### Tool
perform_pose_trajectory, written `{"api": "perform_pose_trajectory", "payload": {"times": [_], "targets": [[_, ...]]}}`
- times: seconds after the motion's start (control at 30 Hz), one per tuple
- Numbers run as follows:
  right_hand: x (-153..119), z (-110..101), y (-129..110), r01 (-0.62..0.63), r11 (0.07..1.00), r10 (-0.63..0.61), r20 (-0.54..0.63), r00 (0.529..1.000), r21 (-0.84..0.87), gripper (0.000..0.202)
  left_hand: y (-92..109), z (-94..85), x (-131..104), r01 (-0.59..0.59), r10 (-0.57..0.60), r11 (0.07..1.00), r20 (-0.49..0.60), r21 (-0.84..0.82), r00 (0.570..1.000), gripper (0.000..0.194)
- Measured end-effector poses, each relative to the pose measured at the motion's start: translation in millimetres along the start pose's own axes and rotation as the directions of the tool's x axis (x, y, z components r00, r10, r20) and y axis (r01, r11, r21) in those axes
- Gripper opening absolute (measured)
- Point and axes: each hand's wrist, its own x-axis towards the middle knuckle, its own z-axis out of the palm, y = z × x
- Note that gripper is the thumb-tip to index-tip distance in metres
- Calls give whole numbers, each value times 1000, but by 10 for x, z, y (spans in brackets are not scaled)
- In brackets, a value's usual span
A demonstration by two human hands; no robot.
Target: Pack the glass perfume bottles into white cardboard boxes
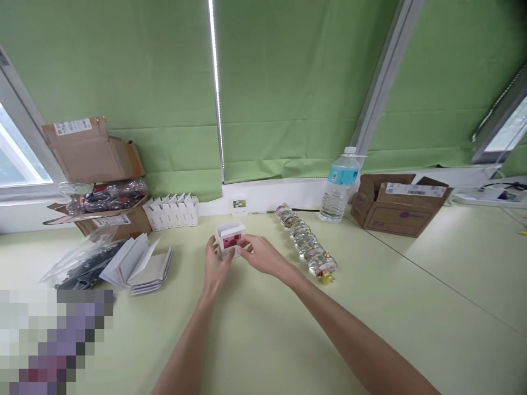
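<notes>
A small white box (230, 229) with an open top and a red picture on its front stands upright on the pale green table (263, 340). My left hand (217, 262) is closed round its left side and lower front, thumb on the front. My right hand (257, 252) has its fingertips pinched at the right of the red picture, at the box front. Right of the hands, a row of clear glass-like ornaments (307, 241) with gold tops runs diagonally. Behind the box a small card (239, 207) with a green and white picture leans at the wall.
Several white boxes (173, 213) line up at the back left, beside stacked cardboard boxes (93, 156). Flattened white cartons (140, 264) and a plastic bag of dark items (86, 269) lie nearer. A large water bottle (340, 186) and an opened carton (399, 208) stand back right.
</notes>
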Motion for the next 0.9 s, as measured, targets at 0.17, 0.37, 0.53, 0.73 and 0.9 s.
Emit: {"api": "perform_pose_trajectory", "payload": {"times": [0.17,0.37,0.53,0.73,0.9], "targets": [[43,147,141,3,996,-3,6,1000,94,31,-34,23,-35,-41,49,994,86,-100,995,37],[125,106,349,-95,988,98,-17,995,118,42,16,114,-76,-122,122,992,143,-5,982,19],[205,118,524,-120,973,141,-99,985,200,35,-52,174,-69,-171,171,985,172,-12,970,23],[237,158,593,-91,960,137,-162,977,264,36,-56,193,-86,-170,176,984,226,-46,958,20],[258,98,614,-141,966,189,-222,956,217,23,-32,210,-105,-166,180,983,249,-75,952,22]]}}
